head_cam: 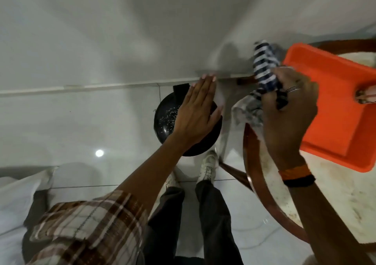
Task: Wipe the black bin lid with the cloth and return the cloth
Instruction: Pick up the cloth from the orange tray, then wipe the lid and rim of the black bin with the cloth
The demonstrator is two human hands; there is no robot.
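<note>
A round black bin lid [165, 120], speckled with pale specks, sits on the floor by the wall, below me. My left hand [196, 110] hovers over its right half, flat, fingers stretched out and holding nothing. To the right, my right hand [289, 112] is closed around a navy-and-white striped cloth [264, 65]. The cloth sticks up past my fingers and a paler bunched part [247, 110] hangs to the left of my fist, beside the orange tray. The right part of the lid is hidden under my left hand.
An orange plastic tray [333, 106] lies on a round table [345, 199] with a brown wooden rim at the right. My white shoes [207, 168] stand just in front of the bin. A white wall rises behind; glossy white floor tiles spread left.
</note>
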